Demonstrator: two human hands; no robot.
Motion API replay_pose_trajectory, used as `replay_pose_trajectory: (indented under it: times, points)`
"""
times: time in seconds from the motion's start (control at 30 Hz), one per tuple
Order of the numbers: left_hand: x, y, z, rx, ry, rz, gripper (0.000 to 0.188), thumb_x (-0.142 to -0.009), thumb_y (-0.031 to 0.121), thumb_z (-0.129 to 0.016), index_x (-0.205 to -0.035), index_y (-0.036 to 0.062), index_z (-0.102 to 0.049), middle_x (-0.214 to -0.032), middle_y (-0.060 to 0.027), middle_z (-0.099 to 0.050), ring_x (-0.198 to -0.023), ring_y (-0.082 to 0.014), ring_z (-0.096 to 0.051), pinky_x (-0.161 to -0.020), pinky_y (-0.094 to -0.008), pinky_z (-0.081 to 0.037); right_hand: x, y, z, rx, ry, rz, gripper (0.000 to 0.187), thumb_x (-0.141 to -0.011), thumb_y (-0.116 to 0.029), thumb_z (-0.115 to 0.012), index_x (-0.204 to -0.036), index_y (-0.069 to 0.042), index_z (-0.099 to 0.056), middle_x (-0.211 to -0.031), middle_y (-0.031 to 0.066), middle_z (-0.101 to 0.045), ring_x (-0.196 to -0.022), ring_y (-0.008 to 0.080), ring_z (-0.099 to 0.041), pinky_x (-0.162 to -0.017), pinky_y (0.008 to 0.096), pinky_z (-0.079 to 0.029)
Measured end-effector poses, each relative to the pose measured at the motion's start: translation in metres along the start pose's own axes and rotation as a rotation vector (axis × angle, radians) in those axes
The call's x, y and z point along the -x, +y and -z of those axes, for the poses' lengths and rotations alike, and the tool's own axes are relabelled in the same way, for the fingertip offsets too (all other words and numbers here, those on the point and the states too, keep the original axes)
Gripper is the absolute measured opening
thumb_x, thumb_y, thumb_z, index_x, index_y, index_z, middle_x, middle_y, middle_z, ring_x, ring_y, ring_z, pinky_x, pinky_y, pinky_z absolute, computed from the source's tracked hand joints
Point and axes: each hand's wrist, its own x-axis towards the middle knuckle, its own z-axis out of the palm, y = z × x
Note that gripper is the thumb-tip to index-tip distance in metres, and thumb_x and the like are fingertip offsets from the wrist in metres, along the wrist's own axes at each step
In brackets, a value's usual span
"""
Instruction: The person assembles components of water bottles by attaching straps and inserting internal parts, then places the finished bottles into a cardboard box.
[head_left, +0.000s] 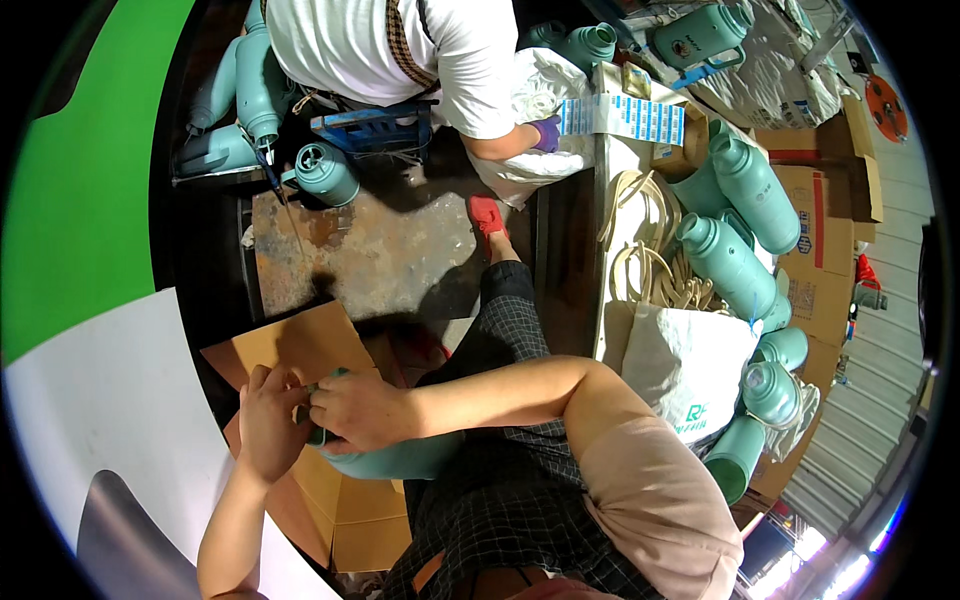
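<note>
A teal thermos flask [395, 460] lies tilted across my lap, its neck end toward the left. Both of my hands are closed at that end. My left hand [270, 425] curls its fingers at the outer side of the neck. From the other side my right hand [362, 408] wraps over the top, its fingertips close to the left hand's. Between them a small teal part shows; the fingers hide most of it and the flask's mouth. Below the hands stands a cardboard box [300, 345] with its flaps spread.
Across from me a person in a white shirt has a purple-gloved hand [546, 133] by a blue-and-white printed strip [625, 119]. More teal flasks [755, 195] crowd the right bench, beside cream rings [640, 215] and a white sack [690, 370]. Another flask [326, 174] stands at a metal platform [400, 245].
</note>
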Motion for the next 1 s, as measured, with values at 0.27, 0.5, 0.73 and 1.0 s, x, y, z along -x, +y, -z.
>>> replay_pose_trajectory:
  times: [0.27,0.5,0.73,1.0]
  points:
    - [0.000,-0.017,-0.018,0.380,-0.072,0.112,0.016,-0.063,0.000,-0.076,-0.078,0.0051,-0.071,-0.094,-0.0085,-0.067,-0.093,-0.0309,-0.066,-0.076,-0.0406,-0.053,-0.004,0.008,0.007,-0.026,-0.086,0.034,0.040,-0.078,-0.042,-0.075,-0.090,-0.005,-0.064,-0.092,0.0065,-0.062,-0.089,0.0255,-0.060,-0.073,0.0368,-0.053]
    - [0.006,-0.016,-0.015,0.272,0.060,0.142,0.016,-0.067,-0.001,-0.072,-0.080,0.0073,-0.069,-0.081,-0.0077,-0.069,-0.073,-0.0320,-0.068,-0.063,-0.0390,-0.052,-0.011,0.009,0.002,-0.062,-0.130,0.064,0.039,-0.076,-0.040,-0.076,-0.088,-0.006,-0.062,-0.090,0.0072,-0.060,-0.085,0.0252,-0.059,-0.068,0.0364,-0.051]
    - [0.040,-0.048,-0.024,0.453,0.066,0.316,0.020,-0.067,-0.004,-0.070,-0.086,0.0034,-0.067,-0.093,-0.0156,-0.067,-0.081,-0.0397,-0.066,-0.071,-0.0442,-0.053,-0.024,0.043,-0.011,-0.574,-0.056,-0.140,0.034,-0.081,-0.020,-0.079,-0.102,-0.003,-0.059,-0.099,0.0127,-0.057,-0.082,0.0247,-0.062,-0.067,0.0346,-0.052]
    - [0.175,-0.072,-0.088,0.009,-0.010,0.817,0.027,-0.068,-0.003,-0.068,-0.094,0.0026,-0.068,-0.098,-0.0164,-0.064,-0.090,-0.0393,-0.064,-0.075,-0.0484,-0.052,-0.111,0.328,-0.059,0.341,0.206,-0.607,0.062,-0.078,-0.008,-0.073,-0.136,-0.004,-0.048,-0.129,0.0235,-0.051,-0.115,0.0417,-0.057,-0.098,0.0479,-0.050]
